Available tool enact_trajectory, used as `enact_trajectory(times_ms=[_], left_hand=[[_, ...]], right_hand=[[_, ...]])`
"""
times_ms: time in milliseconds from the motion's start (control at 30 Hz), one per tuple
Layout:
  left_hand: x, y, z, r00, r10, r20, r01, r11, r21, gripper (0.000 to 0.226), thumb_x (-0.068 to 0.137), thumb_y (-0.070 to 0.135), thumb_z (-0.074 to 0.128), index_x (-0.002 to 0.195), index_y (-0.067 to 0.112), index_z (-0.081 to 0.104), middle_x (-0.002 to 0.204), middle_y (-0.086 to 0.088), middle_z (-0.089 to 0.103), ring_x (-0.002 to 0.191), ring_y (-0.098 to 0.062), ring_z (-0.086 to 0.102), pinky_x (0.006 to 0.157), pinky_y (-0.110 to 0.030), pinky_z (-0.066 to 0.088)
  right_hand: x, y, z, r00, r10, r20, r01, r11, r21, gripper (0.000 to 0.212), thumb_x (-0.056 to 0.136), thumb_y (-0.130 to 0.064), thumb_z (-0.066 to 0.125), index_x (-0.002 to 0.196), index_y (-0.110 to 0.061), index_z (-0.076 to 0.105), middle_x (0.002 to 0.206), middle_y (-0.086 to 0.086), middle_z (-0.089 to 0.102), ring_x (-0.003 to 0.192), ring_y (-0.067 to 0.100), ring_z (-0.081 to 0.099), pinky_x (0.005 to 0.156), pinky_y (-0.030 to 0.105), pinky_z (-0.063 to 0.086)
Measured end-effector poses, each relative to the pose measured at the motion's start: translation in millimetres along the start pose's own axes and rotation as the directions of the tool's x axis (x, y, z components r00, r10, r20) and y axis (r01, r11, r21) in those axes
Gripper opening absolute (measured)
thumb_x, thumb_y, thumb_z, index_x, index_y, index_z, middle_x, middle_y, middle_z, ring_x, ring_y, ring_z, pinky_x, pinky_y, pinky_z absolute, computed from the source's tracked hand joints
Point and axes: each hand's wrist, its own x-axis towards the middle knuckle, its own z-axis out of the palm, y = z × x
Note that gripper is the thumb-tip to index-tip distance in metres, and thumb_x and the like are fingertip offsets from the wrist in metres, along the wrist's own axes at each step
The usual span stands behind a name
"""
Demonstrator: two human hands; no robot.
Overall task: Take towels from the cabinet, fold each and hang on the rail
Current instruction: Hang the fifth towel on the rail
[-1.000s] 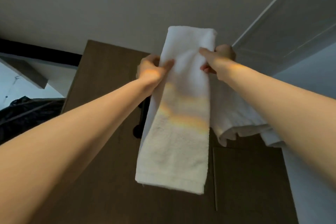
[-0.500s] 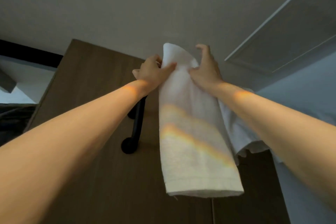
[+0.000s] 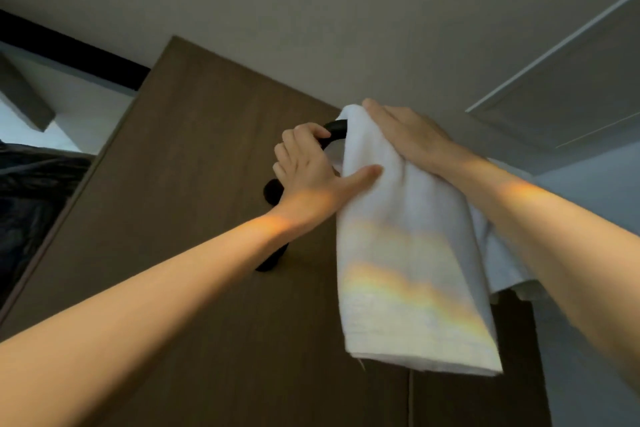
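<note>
I'm indoors, in what looks like a home: a tall dark wood-grain cabinet (image 3: pixel 194 184) carries a black rail (image 3: pixel 334 126) with a white towel (image 3: pixel 408 270) draped over it, under a plain pale ceiling (image 3: pixel 311 10).

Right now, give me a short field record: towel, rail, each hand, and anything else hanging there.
towel: folded white terry towel, draped over the rail, front half hanging down
rail: black round rail, mounted on brown wooden cabinet panel
left hand: fingers curled round the rail, thumb on the towel
right hand: flat on the towel's top fold
other: second white towel hanging behind, at right
</note>
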Motion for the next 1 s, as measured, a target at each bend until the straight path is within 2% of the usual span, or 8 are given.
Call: enact_trajectory(times_ms=[100, 167, 367, 500, 567, 733, 867, 1000], left_hand=[[0, -5, 8, 0.996, -0.087, -0.019, 0.085, 0.995, -0.059, 0.074, 0.067, 0.06, 0.075, 0.113, 0.024, 0.03, 0.113, 0.007, 0.031, 0.108, -0.012, 0.033, 0.095, -0.026, 0.033], [1, -10, 11, 0.993, -0.116, -0.018, 0.113, 0.987, -0.116, 0.074, 0.067, 0.058, 0.075, 0.117, 0.021, 0.034, 0.114, 0.007, 0.035, 0.11, -0.012, 0.035, 0.096, -0.027, 0.036], [-10, -19, 14, 0.988, -0.153, 0.017, 0.153, 0.968, -0.199, 0.083, 0.072, 0.059, 0.072, 0.135, 0.015, 0.039, 0.126, 0.006, 0.045, 0.119, -0.011, 0.04, 0.089, -0.022, 0.034], [-7, -18, 9, 0.971, -0.17, 0.167, 0.216, 0.922, -0.321, 0.084, 0.077, 0.053, 0.072, 0.142, 0.015, 0.035, 0.129, 0.007, 0.05, 0.113, -0.006, 0.047, 0.083, -0.016, 0.04], [-4, -18, 6, 0.976, -0.142, 0.167, 0.191, 0.923, -0.333, 0.077, 0.076, 0.049, 0.074, 0.138, 0.015, 0.041, 0.119, 0.011, 0.052, 0.106, -0.006, 0.053, 0.075, -0.012, 0.043], [-5, -17, 4, 0.989, -0.099, 0.112, 0.132, 0.93, -0.343, 0.064, 0.076, 0.042, 0.077, 0.128, 0.019, 0.047, 0.103, 0.02, 0.051, 0.094, 0.001, 0.053, 0.074, -0.012, 0.045], [-2, -18, 2, 0.987, -0.116, 0.11, 0.148, 0.922, -0.359, 0.061, 0.073, 0.04, 0.08, 0.123, 0.022, 0.048, 0.102, 0.018, 0.053, 0.095, -0.001, 0.055, 0.076, -0.014, 0.047], [-3, -17, 1, 0.982, -0.121, 0.147, 0.167, 0.915, -0.368, 0.059, 0.074, 0.041, 0.079, 0.122, 0.022, 0.049, 0.103, 0.017, 0.055, 0.095, -0.001, 0.055, 0.078, -0.015, 0.047]], right_hand=[[4, -4, 1, 1.0, 0.01, 0.016, -0.01, 1.0, -0.007, 0.082, 0.077, -0.085, 0.017, 0.109, -0.026, 0.064, 0.102, -0.003, 0.069, 0.096, 0.023, 0.061, 0.092, 0.041, 0.047], [6, -6, 4, 1.0, 0.012, -0.004, -0.012, 0.999, -0.042, 0.094, 0.069, -0.091, 0.013, 0.11, -0.025, 0.065, 0.097, -0.004, 0.07, 0.091, 0.021, 0.062, 0.091, 0.04, 0.048], [8, -8, 8, 0.996, 0.019, -0.086, -0.031, 0.991, -0.133, 0.093, 0.075, -0.087, 0.012, 0.1, -0.019, 0.069, 0.081, -0.002, 0.067, 0.078, 0.021, 0.059, 0.074, 0.036, 0.045], [11, -7, 9, 0.995, 0.011, -0.095, -0.026, 0.988, -0.15, 0.101, 0.07, -0.089, 0.008, 0.107, -0.017, 0.068, 0.088, 0.004, 0.07, 0.077, 0.02, 0.06, 0.076, 0.034, 0.046], [10, -6, 10, 0.994, 0.005, -0.106, -0.021, 0.988, -0.15, 0.102, 0.069, -0.09, 0.008, 0.11, -0.018, 0.067, 0.091, 0.005, 0.071, 0.08, 0.021, 0.061, 0.079, 0.033, 0.047], [-1, -8, 11, 0.992, -0.019, -0.128, 0.004, 0.993, -0.118, 0.085, 0.078, -0.085, 0.019, 0.099, -0.018, 0.067, 0.087, -0.002, 0.068, 0.082, 0.019, 0.06, 0.072, 0.033, 0.043], [-19, -9, 17, 0.98, -0.063, -0.19, 0.06, 0.998, -0.02, 0.054, 0.081, -0.078, 0.035, 0.105, -0.035, 0.057, 0.099, -0.012, 0.065, 0.095, 0.018, 0.059, 0.088, 0.041, 0.046], [-32, -12, 30, 0.943, -0.109, -0.313, 0.098, 0.994, -0.05, 0.059, 0.076, -0.076, 0.031, 0.123, -0.045, 0.05, 0.125, -0.017, 0.059, 0.117, 0.018, 0.053, 0.1, 0.048, 0.037]])
